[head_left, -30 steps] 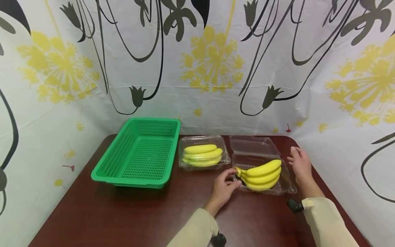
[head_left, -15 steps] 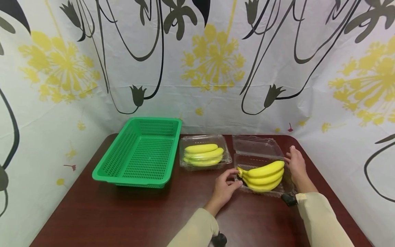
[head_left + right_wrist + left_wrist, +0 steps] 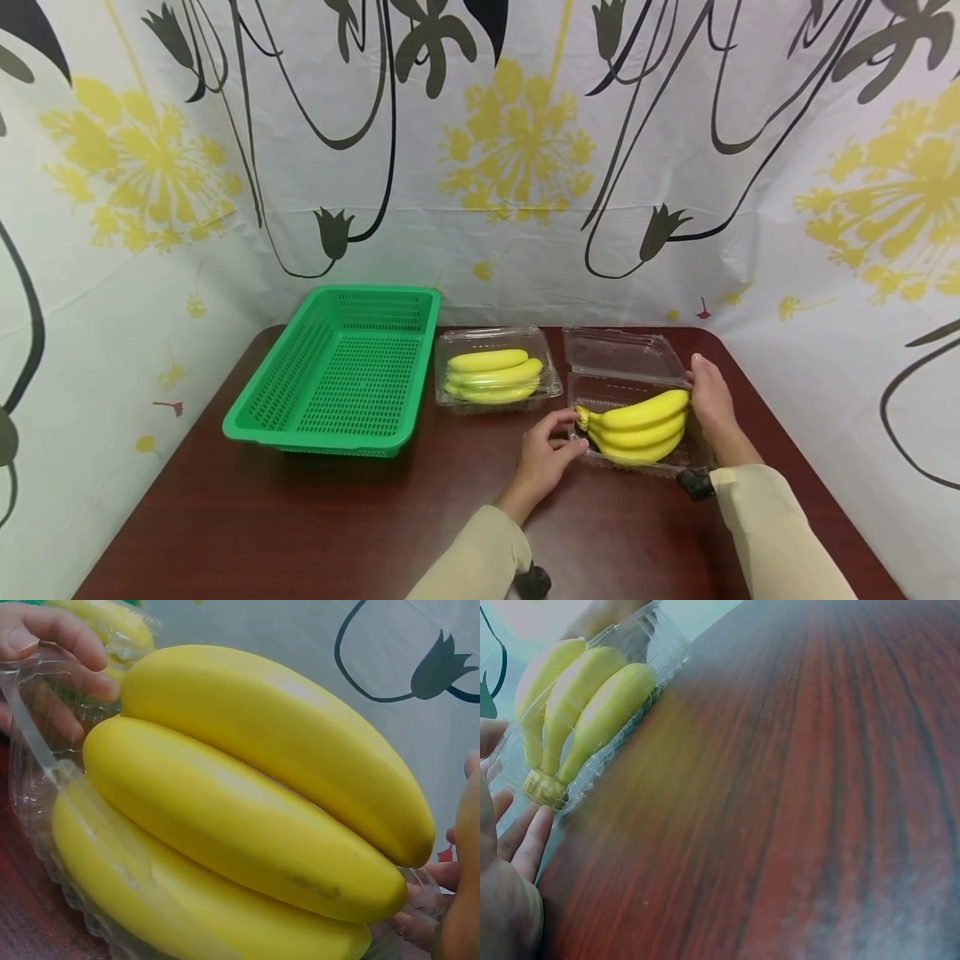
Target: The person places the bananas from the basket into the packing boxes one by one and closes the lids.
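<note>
A bunch of yellow bananas (image 3: 637, 429) lies in a clear plastic clamshell container (image 3: 693, 450), its stem end towards the left. The container's lid (image 3: 626, 354) is folded back, away from the person. My left hand (image 3: 543, 454) touches the container's left end beside the stem, thumb and fingers spread apart; in the left wrist view its fingers (image 3: 532, 844) reach the plastic edge. On the opposite side, my right hand (image 3: 716, 408) rests against the container's right end near the banana tips. Some right fingers show through clear plastic in the right wrist view.
Left of it stands a second clear container (image 3: 498, 333) with bananas inside under its closed lid. A green plastic basket (image 3: 330, 446) sits farther left. All stand on a dark red-brown table (image 3: 300, 525), with a patterned cloth (image 3: 480, 275) hanging behind and along the sides.
My right hand has moved left, from the air beside the container to its right end. My left hand stays at the left end. The open container shifted slightly in view.
</note>
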Tool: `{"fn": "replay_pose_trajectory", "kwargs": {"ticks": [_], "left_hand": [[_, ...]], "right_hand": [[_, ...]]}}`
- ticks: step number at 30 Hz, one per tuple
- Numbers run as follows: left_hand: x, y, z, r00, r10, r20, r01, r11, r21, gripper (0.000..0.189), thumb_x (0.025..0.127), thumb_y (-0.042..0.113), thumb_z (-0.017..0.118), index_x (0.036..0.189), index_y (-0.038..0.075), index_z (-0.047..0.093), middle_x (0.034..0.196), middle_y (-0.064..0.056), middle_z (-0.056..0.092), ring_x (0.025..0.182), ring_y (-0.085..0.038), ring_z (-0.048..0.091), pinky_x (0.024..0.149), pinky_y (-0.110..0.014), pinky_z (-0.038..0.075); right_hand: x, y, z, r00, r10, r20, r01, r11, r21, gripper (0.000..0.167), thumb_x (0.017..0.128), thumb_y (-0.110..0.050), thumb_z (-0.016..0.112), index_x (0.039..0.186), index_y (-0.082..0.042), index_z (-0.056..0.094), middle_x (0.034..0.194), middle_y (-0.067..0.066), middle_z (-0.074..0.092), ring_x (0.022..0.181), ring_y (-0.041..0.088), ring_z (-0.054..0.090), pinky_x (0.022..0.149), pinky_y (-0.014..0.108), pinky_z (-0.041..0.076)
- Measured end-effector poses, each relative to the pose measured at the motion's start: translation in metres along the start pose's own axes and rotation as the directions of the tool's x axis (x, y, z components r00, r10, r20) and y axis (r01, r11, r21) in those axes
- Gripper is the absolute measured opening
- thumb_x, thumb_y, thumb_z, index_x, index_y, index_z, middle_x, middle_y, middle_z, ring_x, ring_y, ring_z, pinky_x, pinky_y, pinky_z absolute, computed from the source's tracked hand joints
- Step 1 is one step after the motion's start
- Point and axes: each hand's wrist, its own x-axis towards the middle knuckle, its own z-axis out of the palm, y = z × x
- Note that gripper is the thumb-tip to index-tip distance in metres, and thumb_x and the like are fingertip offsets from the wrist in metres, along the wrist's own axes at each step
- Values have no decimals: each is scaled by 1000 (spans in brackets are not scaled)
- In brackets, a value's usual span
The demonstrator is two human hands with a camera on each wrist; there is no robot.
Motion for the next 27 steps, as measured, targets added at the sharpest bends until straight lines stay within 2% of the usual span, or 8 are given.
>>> {"fn": "replay_pose_trajectory", "kwargs": {"ticks": [3,7,11,14,17,22,27], "left_hand": [[0,0,0,1000,18,5,-18,1000,-8,38,83,5,74,121,7,66,127,-8,62,105,-32,63,78,-24,53],[0,-2,0,999,41,8,-41,999,-16,37,84,6,74,120,5,66,128,-11,61,106,-34,62,79,-25,54],[1,-3,1,999,49,-1,-49,999,-24,37,84,7,74,120,5,66,129,-13,60,105,-35,63,78,-25,54],[1,-3,1,999,42,-3,-42,999,-25,38,83,7,75,120,5,66,128,-12,61,104,-34,63,77,-25,54],[0,-2,0,1000,31,3,-31,999,-22,41,84,7,74,124,6,63,127,-12,61,104,-31,63,79,-25,54],[1,-1,-1,1000,13,11,-13,1000,-13,58,85,4,74,138,8,51,132,-10,59,109,-23,60,85,-27,52],[1,-1,-2,1000,5,14,-5,1000,-3,62,85,6,74,141,9,47,134,-9,58,110,-23,60,85,-27,52]], "right_hand": [[-2,2,0,1000,-24,-17,24,999,-25,77,101,-56,14,155,-2,9,146,34,29,133,49,31,106,60,27],[-3,2,1,996,-59,-67,59,998,5,74,102,-54,16,155,-2,15,145,29,33,131,44,34,105,56,30],[-4,1,3,987,-72,-143,78,996,34,70,103,-52,19,154,-4,22,143,24,38,124,36,40,97,43,39],[-4,0,3,977,-56,-204,68,996,50,67,103,-51,23,153,-7,28,141,20,43,121,32,44,89,32,41],[-5,0,4,965,-38,-259,61,995,81,63,103,-50,29,151,-10,34,138,15,48,116,23,50,83,25,41],[-7,2,5,943,-35,-330,77,991,113,59,102,-49,36,146,-10,43,123,6,57,101,6,53,81,22,41],[-7,4,5,922,-51,-384,110,985,135,56,103,-48,37,141,-9,49,116,5,61,99,6,53,82,24,40]]}}
